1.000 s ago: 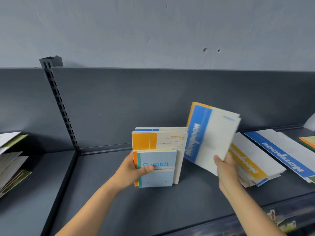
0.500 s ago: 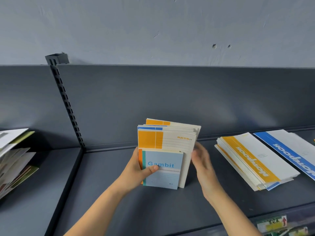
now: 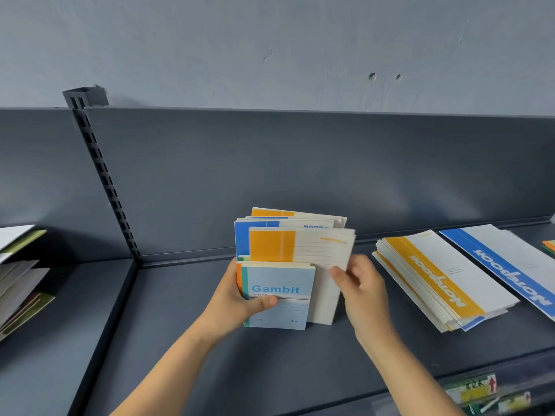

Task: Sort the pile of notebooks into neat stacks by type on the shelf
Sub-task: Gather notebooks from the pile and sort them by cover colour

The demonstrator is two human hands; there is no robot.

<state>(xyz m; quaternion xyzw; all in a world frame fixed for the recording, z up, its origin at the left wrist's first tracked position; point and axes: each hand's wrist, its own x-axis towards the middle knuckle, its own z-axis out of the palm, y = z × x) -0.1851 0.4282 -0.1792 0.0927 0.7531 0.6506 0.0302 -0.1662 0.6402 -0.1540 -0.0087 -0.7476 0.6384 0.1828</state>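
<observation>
an upright bundle of notebooks (image 3: 285, 226) stands on the dark shelf (image 3: 195, 340) between the hands. the left hand (image 3: 240, 298) grips its left side, thumb across the pale blue gambit notebook (image 3: 282, 298) in front. the right hand (image 3: 360, 283) pinches the right edge of the orange-and-cream notebook (image 3: 303, 250). notebooks behind show only top edges. right of the right hand lie an orange stack (image 3: 435, 274) and a blue stack (image 3: 516, 265), which is cut off.

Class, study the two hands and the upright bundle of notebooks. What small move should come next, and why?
Probably the right hand should draw out the orange-fronted notebook whose edge it pinches, since the left hand steadies the upright bundle and a flat orange-striped stack lies to the right, seemingly its match.
</observation>
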